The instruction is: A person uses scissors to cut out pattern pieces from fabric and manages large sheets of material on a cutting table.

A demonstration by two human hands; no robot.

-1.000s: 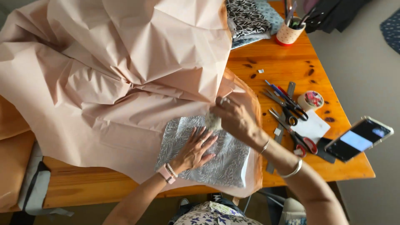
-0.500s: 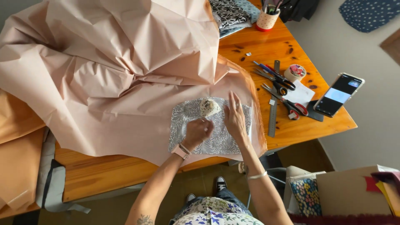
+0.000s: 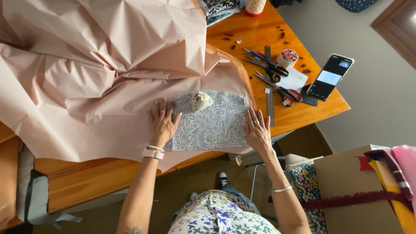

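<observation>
Left hand (image 3: 162, 121) flat, fingers spread, pressing left edge of grey leaf-print fabric (image 3: 210, 125). Right hand (image 3: 256, 130) flat, fingers spread, pressing fabric's right edge. Fabric lies on pink paper (image 3: 99, 65) draped over wooden worktop (image 3: 255, 32). Small pale lump (image 3: 201, 101) sits on fabric's top edge, between hands. Scissors (image 3: 277, 89), ruler (image 3: 269, 95), tape roll (image 3: 287, 57), phone (image 3: 330, 76) lie right of paper.

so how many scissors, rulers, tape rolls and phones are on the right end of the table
scissors: 2, black-handled and red-handled
ruler: 1, metal
tape roll: 1
phone: 1
total: 5
</observation>
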